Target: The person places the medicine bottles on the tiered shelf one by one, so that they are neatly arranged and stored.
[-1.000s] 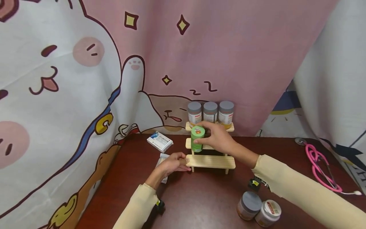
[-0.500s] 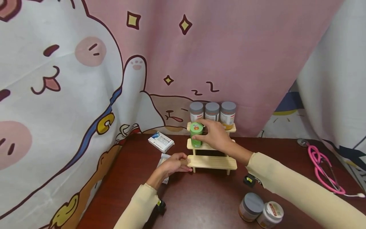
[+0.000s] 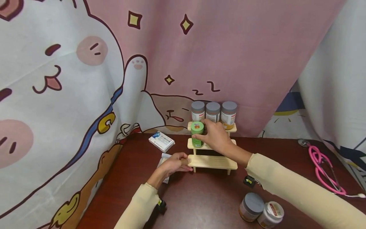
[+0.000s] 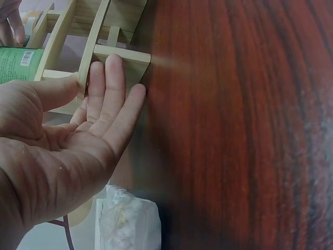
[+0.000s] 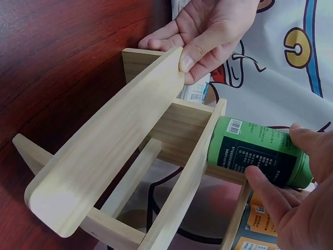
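A small three-step wooden shelf (image 3: 214, 162) stands on the dark red table. My left hand (image 3: 173, 163) pinches the left end of its lowest step between thumb and fingers; in the right wrist view the thumb (image 5: 187, 62) lies on top of that board. On the left of the middle step, a green bottle (image 3: 196, 135) stands upright, gripped by my right hand (image 3: 216, 136) with thumb and fingers about its sides. The right wrist view shows the bottle's base (image 5: 212, 140) right at the step's board. Three grey-lidded jars (image 3: 228, 116) line the top step, partly hidden by that hand.
Left of the shelf lie a white-and-blue box (image 3: 161, 141) and a white packet (image 4: 130, 221), partly behind my left hand. A grey-lidded jar (image 3: 251, 206) and a white-lidded jar (image 3: 271, 215) stand at the front right. A pink stethoscope (image 3: 320, 168) lies farther right.
My right hand has brought the green bottle slightly up and back, from in front of the middle step onto it. The left hand has kept its grip on the lowest step.
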Demonstrator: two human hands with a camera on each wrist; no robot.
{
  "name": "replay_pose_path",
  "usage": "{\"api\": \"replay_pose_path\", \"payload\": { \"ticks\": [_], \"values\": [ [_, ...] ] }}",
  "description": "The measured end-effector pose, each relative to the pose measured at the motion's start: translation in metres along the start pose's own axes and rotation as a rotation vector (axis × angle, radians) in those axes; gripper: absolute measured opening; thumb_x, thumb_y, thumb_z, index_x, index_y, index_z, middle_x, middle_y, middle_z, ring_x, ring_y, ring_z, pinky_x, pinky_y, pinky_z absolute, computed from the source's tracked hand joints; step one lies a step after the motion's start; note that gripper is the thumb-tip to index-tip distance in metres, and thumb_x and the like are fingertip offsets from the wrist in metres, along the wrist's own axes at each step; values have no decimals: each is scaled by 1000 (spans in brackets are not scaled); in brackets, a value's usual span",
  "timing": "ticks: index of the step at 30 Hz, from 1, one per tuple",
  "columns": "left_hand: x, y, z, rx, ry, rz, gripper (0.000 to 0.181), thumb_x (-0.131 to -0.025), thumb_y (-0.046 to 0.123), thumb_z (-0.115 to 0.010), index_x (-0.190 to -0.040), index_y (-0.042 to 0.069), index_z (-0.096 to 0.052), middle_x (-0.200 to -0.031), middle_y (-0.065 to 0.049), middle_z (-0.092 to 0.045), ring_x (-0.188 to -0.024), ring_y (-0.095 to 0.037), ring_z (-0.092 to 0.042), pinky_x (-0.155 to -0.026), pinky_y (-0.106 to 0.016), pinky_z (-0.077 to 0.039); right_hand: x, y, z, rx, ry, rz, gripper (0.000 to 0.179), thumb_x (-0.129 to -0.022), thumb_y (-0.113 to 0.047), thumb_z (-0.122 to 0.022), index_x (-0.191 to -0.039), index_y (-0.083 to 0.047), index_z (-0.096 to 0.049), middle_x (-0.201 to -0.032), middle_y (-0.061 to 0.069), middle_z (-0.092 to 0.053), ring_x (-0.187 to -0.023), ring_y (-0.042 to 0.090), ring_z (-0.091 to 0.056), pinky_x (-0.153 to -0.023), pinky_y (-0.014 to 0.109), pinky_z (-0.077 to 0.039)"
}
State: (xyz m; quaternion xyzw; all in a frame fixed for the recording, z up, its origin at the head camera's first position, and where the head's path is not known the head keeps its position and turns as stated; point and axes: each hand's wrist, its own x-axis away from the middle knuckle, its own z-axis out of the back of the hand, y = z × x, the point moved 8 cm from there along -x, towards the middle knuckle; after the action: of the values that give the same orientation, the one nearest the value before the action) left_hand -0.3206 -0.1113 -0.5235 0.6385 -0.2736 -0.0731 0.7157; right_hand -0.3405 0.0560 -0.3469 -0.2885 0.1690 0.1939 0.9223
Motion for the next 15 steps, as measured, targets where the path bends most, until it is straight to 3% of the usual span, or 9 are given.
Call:
{"api": "replay_pose_path", "payload": {
  "ticks": [6,10,15],
  "values": [
    [-1,-2,0,0,5,3,15,-108,8,-55,-116,-4,-51,-99,-11,-63,-94,-24,-77,-103,-49,-63,6,-1,1,28,-46,-3,56,-81,-42,-93,-114,-3,-71,-94,11,-78,-76,24,-71,-65,40,-59],
    [-2,-3,0,1,14,4,15,-108,8,-55,-116,-4,-51,-99,-12,-63,-93,-24,-77,-102,-48,-63,22,2,6,-11,-117,-46,58,-85,-42,-89,-122,-1,-70,-107,15,-80,-94,30,-78,-77,46,-65],
    [0,0,-1,9,22,8,14,-108,7,-55,-116,-5,-52,-100,-11,-62,-92,-23,-77,-103,-49,-63,55,8,22,-51,-173,-72,59,-90,-41,-84,-132,-2,-67,-127,17,-76,-113,32,-77,-92,51,-66]
  ]
}}
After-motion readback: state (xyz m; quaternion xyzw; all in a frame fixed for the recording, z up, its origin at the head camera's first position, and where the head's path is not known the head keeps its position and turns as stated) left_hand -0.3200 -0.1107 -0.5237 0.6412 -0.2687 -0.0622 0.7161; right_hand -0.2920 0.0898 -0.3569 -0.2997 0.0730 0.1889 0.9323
